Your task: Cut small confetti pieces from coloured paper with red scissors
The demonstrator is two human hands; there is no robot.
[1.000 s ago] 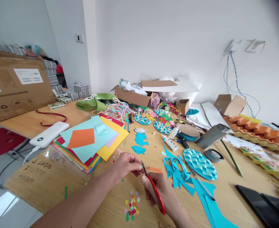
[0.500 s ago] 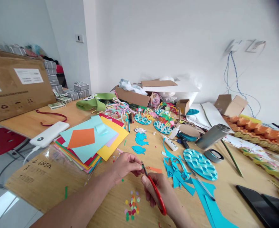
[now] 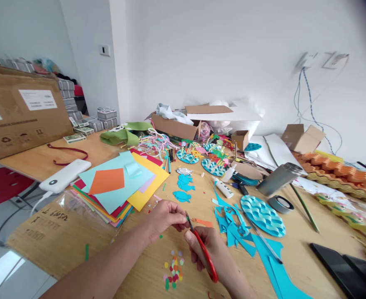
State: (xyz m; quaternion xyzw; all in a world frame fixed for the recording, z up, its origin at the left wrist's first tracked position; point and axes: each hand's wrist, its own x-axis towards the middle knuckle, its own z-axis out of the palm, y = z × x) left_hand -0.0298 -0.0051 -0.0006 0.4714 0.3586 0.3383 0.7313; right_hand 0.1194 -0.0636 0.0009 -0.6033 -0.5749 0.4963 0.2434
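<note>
Between the fingertips of my left hand (image 3: 166, 216) is a small piece of green paper (image 3: 186, 219), mostly hidden by the fingers. My right hand (image 3: 209, 249) grips red-handled scissors (image 3: 206, 251), their blade tips right at the green piece. Below my hands lies a loose group of small coloured paper dots (image 3: 173, 272). An orange paper strip (image 3: 204, 223) rests just beyond the scissors. Farther off are blue paper fish (image 3: 182, 196), and to the right sit blue paper scraps (image 3: 229, 224) beside a round blue wavy paper piece (image 3: 263, 216).
Coloured paper sheets (image 3: 114, 199) are stacked at left, near a white power bank (image 3: 65, 176). A glue bottle (image 3: 224, 189), a steel flask (image 3: 279, 178), a roll of tape (image 3: 281, 204) and a dark phone (image 3: 338, 265) stand or lie to the right. Boxes (image 3: 175, 126) line the wall.
</note>
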